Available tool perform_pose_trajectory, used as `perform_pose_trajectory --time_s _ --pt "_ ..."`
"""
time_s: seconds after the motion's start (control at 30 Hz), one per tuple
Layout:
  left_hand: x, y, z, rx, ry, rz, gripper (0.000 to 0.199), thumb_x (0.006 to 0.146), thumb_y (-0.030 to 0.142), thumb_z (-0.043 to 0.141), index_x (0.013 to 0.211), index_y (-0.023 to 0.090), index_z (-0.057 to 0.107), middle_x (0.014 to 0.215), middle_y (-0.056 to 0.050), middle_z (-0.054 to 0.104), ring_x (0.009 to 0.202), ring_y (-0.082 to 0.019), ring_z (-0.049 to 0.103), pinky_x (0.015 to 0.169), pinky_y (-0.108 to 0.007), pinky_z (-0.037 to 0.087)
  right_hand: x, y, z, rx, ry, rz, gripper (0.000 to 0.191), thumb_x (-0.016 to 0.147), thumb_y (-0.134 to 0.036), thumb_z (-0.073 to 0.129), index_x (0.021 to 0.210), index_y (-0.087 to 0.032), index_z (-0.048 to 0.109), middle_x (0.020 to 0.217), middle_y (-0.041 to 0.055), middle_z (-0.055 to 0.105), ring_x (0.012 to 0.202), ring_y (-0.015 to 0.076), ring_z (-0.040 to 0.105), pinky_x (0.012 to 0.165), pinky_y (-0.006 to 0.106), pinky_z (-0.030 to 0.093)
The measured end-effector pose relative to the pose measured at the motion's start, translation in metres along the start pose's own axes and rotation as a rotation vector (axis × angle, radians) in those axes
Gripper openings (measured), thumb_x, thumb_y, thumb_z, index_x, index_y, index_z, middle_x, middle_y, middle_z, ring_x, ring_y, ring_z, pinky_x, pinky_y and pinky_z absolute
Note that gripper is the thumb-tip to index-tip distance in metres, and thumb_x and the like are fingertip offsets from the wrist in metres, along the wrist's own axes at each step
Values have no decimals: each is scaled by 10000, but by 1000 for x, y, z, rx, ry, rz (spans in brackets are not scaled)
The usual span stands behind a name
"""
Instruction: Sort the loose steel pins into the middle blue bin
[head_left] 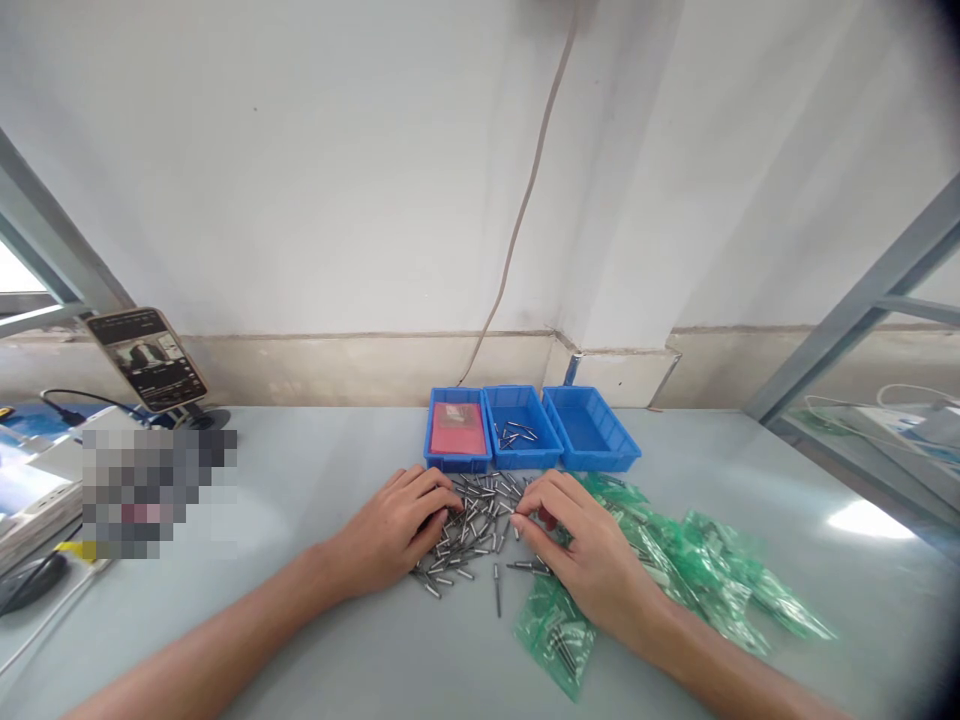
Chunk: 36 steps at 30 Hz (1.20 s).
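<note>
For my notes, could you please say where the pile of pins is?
In the head view, the pile of pins lies at lower centre, between the left hand and right hand, in front of the blue trays.

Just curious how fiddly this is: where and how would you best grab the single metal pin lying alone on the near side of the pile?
Probably pinch the metal pin around its middle, from above, thumb and finger on its left and right sides. It is slender, lies flat pointing away from the person, and sits apart from the pile.
</note>
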<state>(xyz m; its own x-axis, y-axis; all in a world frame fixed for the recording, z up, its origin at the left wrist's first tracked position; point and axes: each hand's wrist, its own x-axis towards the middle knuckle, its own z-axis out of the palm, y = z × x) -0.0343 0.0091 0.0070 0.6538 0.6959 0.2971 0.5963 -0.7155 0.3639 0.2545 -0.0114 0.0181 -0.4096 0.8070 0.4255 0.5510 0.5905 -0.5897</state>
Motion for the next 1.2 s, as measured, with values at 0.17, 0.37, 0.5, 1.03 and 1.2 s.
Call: perform_pose_trajectory --time_s 0.17,0.37,0.5,1.03,1.2 --pt "0 1 -1 -3 -2 1 233 1112 141 456 1225 233 638 1233 -78 663 1088 -243 608 976 -406 501 0 -2 0 -10 25 -16 165 1092 -183 543 957 -247 613 978 48 658 909 227 614 778 361 508" --pt "0 0 0 -2 11 7 239 1109 143 456 1229 233 642 1228 -81 669 1085 -241 617 979 -405 512 0 -2 0 -26 45 -34 160 1056 -151 569 941 -252 616 966 46 666 873 222 613 746 349 508" --pt "-1 0 0 3 22 13 244 1109 150 453 1223 233 652 1217 -82 673 1079 -238 625 973 -395 522 1 -1 1 -33 49 -35 162 1034 -130 590 927 -250 614 957 36 667 856 215 610 740 343 502" --pt "0 0 0 10 22 8 242 1108 153 461 1224 239 655 1215 -78 675 1088 -239 630 985 -395 519 0 -1 0 -17 41 -26 157 1074 -179 557 957 -253 630 979 52 673 894 227 624 753 357 519" --pt "0 1 -1 6 5 2 235 1112 146 454 1225 236 639 1224 -78 667 1087 -244 617 981 -403 506 1 -2 0 -6 36 -11 151 1068 -168 572 959 -255 631 983 43 670 895 223 623 753 346 508"
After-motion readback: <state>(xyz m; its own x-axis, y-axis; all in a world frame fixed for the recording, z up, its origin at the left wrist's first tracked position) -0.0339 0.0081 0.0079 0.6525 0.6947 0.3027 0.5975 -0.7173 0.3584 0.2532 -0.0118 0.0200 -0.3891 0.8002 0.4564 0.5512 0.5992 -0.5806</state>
